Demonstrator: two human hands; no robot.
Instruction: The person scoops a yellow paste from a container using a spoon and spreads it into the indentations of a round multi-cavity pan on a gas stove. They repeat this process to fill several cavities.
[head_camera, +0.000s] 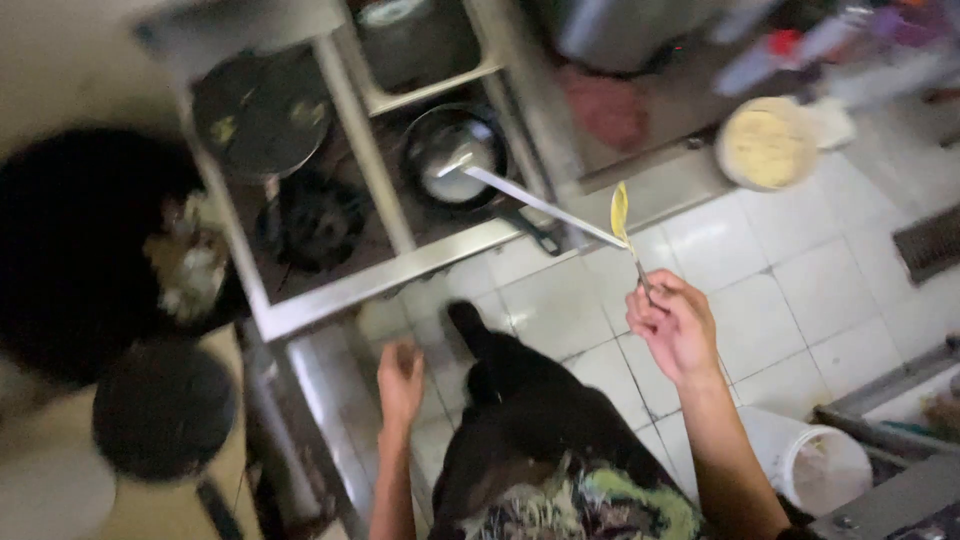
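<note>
The person's right hand (676, 325) is raised over the white tiled floor (800, 280), its fingers pinched round the thin handle of a spoon (621, 215) whose yellowish bowl points up and away from the palm. The spoon's bowl sits just in front of the long pale handle of a ladle (540, 205), which crosses behind it and runs up-left into a dark wok (452, 155) resting on the metal stove frame (400, 265); whether spoon and ladle touch cannot be told. The left hand (400, 380) hangs lower, near the stove's front edge, fingers curled loosely together and holding nothing that can be seen; blur hides the detail. To the left of the wok a bare black burner (310, 225) sits in the next bay, and above it a round dark pan or lid (262, 112) covers another. At the far left a large black pot (90, 250) holds some pale food at its rim, with a smaller dark round pot (162, 408) below it. Beyond the spoon, up-right, a round bowl of pale yellow food (765, 145) stands on the floor. A white bucket (820, 465) stands by the right forearm, near the lower right corner. The person's dark trouser leg and shoe (470, 325) stretch between the two hands toward the stove.
</note>
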